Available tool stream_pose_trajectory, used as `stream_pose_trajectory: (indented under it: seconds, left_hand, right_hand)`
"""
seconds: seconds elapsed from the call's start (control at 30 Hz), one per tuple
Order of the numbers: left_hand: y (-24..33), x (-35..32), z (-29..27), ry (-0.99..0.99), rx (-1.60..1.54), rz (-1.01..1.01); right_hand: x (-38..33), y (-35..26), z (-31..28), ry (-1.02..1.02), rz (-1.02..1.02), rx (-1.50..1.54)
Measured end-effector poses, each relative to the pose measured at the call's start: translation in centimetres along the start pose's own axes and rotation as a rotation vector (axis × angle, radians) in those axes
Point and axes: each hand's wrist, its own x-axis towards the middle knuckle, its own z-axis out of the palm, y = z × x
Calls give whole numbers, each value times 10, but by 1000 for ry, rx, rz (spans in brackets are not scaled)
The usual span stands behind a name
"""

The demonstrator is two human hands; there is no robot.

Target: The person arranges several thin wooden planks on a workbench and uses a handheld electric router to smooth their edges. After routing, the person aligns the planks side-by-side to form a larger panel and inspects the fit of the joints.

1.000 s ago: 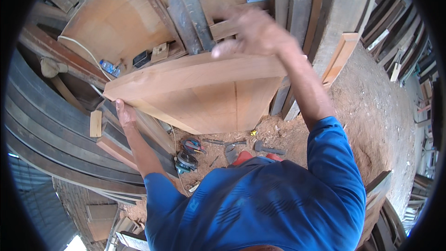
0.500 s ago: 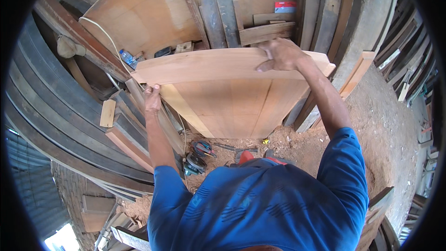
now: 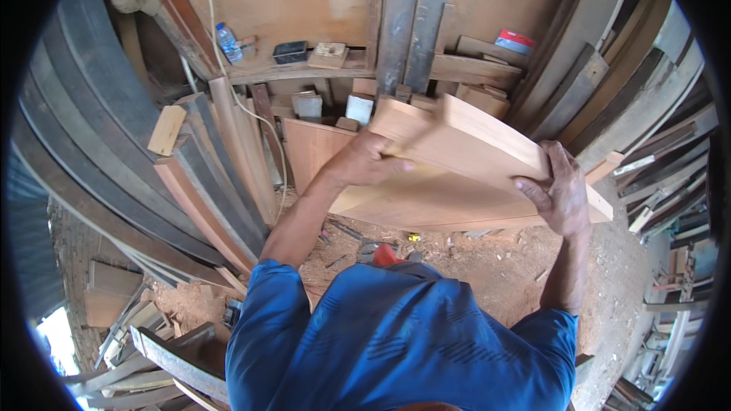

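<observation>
A large pale wooden panel (image 3: 442, 198), with a thick rail (image 3: 495, 141) along its upper edge, stands tilted in front of me. Its left corner is turned away from me and its right end comes nearer. My left hand (image 3: 364, 161) is closed round the panel's left edge, with the thumb lying on the near face. At the right, my right hand (image 3: 562, 190) grips the rail, fingers over the top and thumb on the near side. The panel's lower part is partly hidden behind my left forearm and its far face is out of sight.
Long curved boards (image 3: 99, 144) lean at the left, beside upright planks (image 3: 221, 198). A shelf (image 3: 297, 72) at the back bears a water bottle (image 3: 227, 42) and a black tray (image 3: 290, 52). A yellow tape measure (image 3: 413, 237) lies on the sawdust-covered floor. More timber (image 3: 670, 175) is stacked at the right.
The panel has swung round, its left end moving right and its right end coming nearer. My left hand has moved right with it; my right hand has shifted right and down along the rail.
</observation>
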Motion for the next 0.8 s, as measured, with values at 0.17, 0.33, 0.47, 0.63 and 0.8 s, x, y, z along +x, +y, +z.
stream_pose_trajectory:
  seconds: [0.17,0.33,0.47,0.63,0.8]
  left_hand:
    - [50,39,48,-281,-74,182]
    - [57,61,105,-308,-242,378]
    - [71,74,137,-365,-308,369]
    - [78,80,170,-358,-238,419]
    - [95,69,201,-447,-312,350]
  right_hand:
    - [-29,12,-14,32,123,0]
    - [-60,37,-40,62,291,129]
    - [-93,52,-59,88,450,157]
    - [-102,30,-47,432,422,262]
    - [-138,64,-62,571,338,627]
